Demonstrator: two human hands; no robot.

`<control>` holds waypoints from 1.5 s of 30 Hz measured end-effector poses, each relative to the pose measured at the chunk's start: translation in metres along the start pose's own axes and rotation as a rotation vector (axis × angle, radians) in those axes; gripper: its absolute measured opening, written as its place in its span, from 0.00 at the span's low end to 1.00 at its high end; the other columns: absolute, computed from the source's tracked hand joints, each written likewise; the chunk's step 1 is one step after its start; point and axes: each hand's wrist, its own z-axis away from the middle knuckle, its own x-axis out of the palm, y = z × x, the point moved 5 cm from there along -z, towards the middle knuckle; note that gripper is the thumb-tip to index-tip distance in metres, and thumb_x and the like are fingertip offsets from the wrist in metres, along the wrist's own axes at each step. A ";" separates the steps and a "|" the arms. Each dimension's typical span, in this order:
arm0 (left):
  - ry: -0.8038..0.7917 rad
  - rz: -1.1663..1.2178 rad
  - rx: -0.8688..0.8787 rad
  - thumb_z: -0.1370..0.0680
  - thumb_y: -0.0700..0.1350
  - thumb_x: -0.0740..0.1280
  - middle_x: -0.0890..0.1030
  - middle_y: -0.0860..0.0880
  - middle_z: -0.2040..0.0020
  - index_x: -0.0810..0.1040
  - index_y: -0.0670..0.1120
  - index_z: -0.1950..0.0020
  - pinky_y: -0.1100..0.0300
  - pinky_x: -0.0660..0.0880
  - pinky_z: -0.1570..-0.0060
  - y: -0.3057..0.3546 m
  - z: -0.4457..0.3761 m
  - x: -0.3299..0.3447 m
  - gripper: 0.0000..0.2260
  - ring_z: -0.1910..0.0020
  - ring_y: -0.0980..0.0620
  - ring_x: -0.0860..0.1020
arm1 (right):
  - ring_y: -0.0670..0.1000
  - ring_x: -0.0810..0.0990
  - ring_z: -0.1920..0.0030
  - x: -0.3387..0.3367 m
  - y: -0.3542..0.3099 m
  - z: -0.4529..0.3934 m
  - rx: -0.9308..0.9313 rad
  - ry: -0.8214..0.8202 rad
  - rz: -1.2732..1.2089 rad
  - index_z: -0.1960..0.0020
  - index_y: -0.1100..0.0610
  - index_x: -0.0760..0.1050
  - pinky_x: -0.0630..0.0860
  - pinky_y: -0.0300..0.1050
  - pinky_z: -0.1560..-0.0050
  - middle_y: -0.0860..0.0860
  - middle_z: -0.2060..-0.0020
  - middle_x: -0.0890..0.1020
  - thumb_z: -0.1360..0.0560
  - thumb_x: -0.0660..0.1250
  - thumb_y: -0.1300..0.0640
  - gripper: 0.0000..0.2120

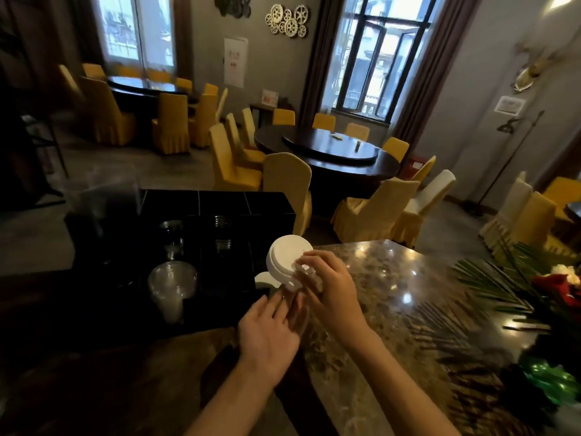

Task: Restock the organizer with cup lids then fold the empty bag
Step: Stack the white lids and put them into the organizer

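A short stack of white cup lids (287, 254) is held tilted above the right edge of the black organizer (176, 202). My right hand (327, 281) grips the stack from the right, fingers curled round its lower rim. My left hand (270, 328) reaches up from below with straight fingers, its tips at the bottom of the stack. Another white lid (264, 278) shows in the organizer's front right compartment, just under the stack. No bag can be made out.
Clear plastic cups (171, 284) and clear lids (223, 231) fill other organizer compartments. The organizer stands on a marble counter (408, 297). Palm leaves and red flowers (534, 284) lie at the counter's right. Round tables and yellow chairs (283, 180) fill the room beyond.
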 end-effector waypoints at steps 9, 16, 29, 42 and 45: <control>-0.057 0.201 -0.009 0.18 0.57 0.52 0.78 0.44 0.32 0.73 0.47 0.29 0.42 0.70 0.44 0.001 -0.027 -0.011 0.24 0.34 0.42 0.73 | 0.48 0.77 0.38 0.038 0.019 -0.042 -0.025 -0.189 0.041 0.38 0.52 0.80 0.76 0.41 0.39 0.47 0.39 0.79 0.19 0.70 0.53 0.11; -0.071 0.269 -0.014 0.21 0.62 0.54 0.84 0.43 0.41 0.76 0.47 0.33 0.39 0.70 0.47 -0.006 -0.044 -0.027 0.26 0.37 0.41 0.74 | 0.47 0.75 0.41 0.054 0.034 -0.045 -0.022 -0.237 0.162 0.38 0.47 0.79 0.77 0.41 0.48 0.44 0.40 0.80 0.19 0.69 0.50 0.10; 0.145 0.356 0.018 0.24 0.66 0.57 0.83 0.40 0.39 0.76 0.43 0.34 0.40 0.71 0.47 -0.009 -0.041 -0.040 0.31 0.35 0.38 0.75 | 0.53 0.66 0.27 0.085 0.040 -0.040 -0.039 -0.391 0.347 0.35 0.46 0.78 0.65 0.52 0.31 0.45 0.35 0.79 0.19 0.65 0.47 0.13; 0.204 0.359 0.010 0.25 0.65 0.59 0.80 0.38 0.36 0.73 0.42 0.36 0.40 0.72 0.46 -0.005 -0.040 -0.053 0.30 0.35 0.37 0.75 | 0.51 0.64 0.24 0.093 0.041 -0.031 -0.049 -0.397 0.411 0.36 0.47 0.79 0.55 0.52 0.28 0.43 0.38 0.82 0.19 0.65 0.46 0.13; 0.211 0.299 -0.007 0.23 0.64 0.58 0.80 0.38 0.36 0.75 0.41 0.35 0.41 0.72 0.45 -0.002 -0.037 -0.054 0.30 0.35 0.39 0.75 | 0.53 0.66 0.25 0.092 0.038 -0.030 -0.049 -0.403 0.428 0.37 0.47 0.80 0.57 0.54 0.29 0.45 0.39 0.83 0.20 0.67 0.46 0.14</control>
